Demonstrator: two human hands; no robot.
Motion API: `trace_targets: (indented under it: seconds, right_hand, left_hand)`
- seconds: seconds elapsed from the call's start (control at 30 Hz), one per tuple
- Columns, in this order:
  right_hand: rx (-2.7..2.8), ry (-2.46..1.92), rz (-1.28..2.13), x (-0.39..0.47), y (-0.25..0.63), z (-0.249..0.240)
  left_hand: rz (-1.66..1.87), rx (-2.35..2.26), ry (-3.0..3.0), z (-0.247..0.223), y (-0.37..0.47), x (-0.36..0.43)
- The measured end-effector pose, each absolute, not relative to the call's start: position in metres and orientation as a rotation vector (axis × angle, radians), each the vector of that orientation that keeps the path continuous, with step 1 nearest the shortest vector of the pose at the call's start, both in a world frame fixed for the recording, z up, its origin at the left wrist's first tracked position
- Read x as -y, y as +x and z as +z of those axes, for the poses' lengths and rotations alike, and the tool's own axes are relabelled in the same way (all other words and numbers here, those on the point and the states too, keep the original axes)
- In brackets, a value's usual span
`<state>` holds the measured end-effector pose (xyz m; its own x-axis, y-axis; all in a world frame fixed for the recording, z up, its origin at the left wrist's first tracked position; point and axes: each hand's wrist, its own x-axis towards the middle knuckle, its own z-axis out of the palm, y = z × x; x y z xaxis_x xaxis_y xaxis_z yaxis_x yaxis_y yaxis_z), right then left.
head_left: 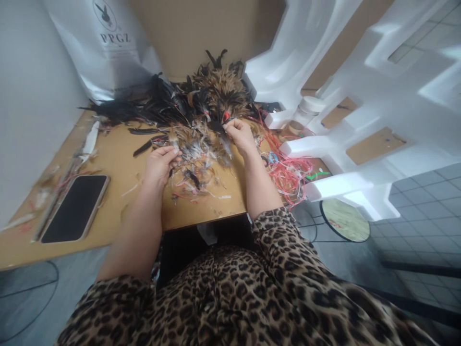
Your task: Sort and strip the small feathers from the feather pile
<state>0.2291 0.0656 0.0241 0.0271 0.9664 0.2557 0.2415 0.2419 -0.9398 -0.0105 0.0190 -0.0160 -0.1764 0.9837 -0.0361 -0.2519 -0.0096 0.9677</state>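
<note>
My left hand (160, 163) is closed in a pinch at the left edge of a loose pile of brown and white feathers (196, 144). Whatever lies between its fingertips is too small to make out. My right hand (240, 136) pinches a dark feather (219, 130) just above that pile, near a small red spot. Behind both hands lies a heap of long black feathers (163, 101). To its right stands a bushy bunch of brown feathers (221, 86) with dark tips. Small scraps of fluff and feather (192, 179) are scattered on the table between my forearms.
A phone (76, 207) lies on the table (137, 211) at the left. A printed silver-white bag (111, 53) stands at the back left. Tangled pink string (291, 175), a clear jar with a white lid (309, 108) and large white foam pieces (334, 144) crowd the right.
</note>
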Motion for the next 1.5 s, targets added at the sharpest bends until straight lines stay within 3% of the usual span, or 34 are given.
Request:
trace_targets:
  seconds: [0.4,0.73,0.93,1.5]
  right_hand:
    - [1.728,-1.323,0.466,-0.117,0.199,0.030]
    - [2.318,-1.939,0.342,-0.049,0.200,0.028]
    - [2.288,-2.092,0.303,-0.050,0.195,0.019]
    - [2.182,-1.990,0.141,-0.023,0.266,0.063]
  left_hand:
    - [1.459,-1.125,0.901,-0.017,-0.010,-0.021]
    - [1.467,-1.122,0.880,-0.013,-0.008,-0.019]
    - [1.483,-1.107,0.874,-0.015,-0.010,-0.019]
    - [1.485,-1.106,0.875,-0.018,-0.011,-0.022]
